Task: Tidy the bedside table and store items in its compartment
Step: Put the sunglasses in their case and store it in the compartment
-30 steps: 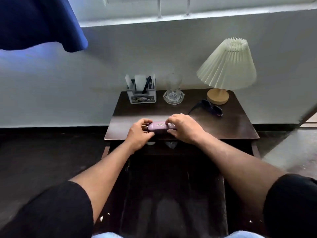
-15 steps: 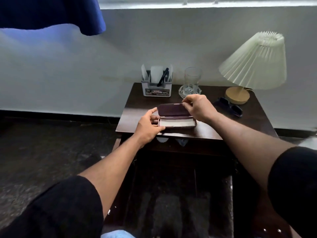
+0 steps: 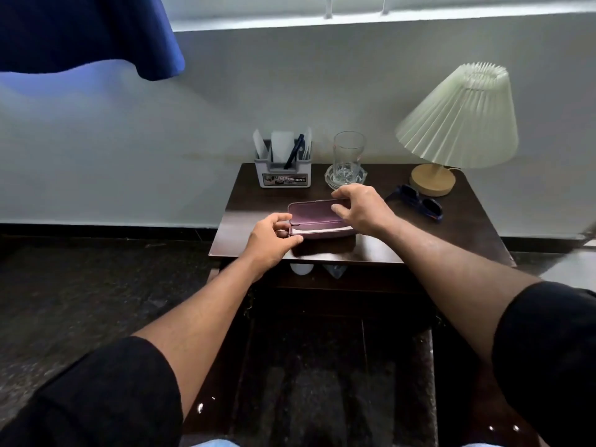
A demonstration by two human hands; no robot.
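Head view, single frame.

Desk (image 3: 451,233): dark wood, set against a pale wall; its right front corner is hidden behind the right forearm. Below the top, the front is in deep shadow, so any compartment there is hard to make out. Two pale shapes (image 3: 301,268) show just under the front edge; what they are cannot be told.

Case (image 3: 311,217): purple, open, lying near the front middle of the desk. The lid stands raised at the back; a pale lining shows in the base. Its right end is covered by the right hand.

Left hand (image 3: 269,238): thumb and fingers pinch the left end of the case base.

Right hand (image 3: 361,208): fingers curled, gripping the right part of the lid's upper edge.

Sunglasses (image 3: 416,201): dark, lying just right of the right hand, in front of the lamp base, apart from the case.

Lamp (image 3: 461,124): pleated cream shade, round wooden base, at the back right corner.

Glass (image 3: 348,156): clear, upright on a cut-glass coaster (image 3: 330,179), back middle.

Holder (image 3: 283,175): grey box at the back left, holding a dark pen and white cards; the label print is mostly too small to read.

Curtain (image 3: 80,30): blue, cut off at the upper left.

Sleeves: black, both cut off by the lower frame edge.
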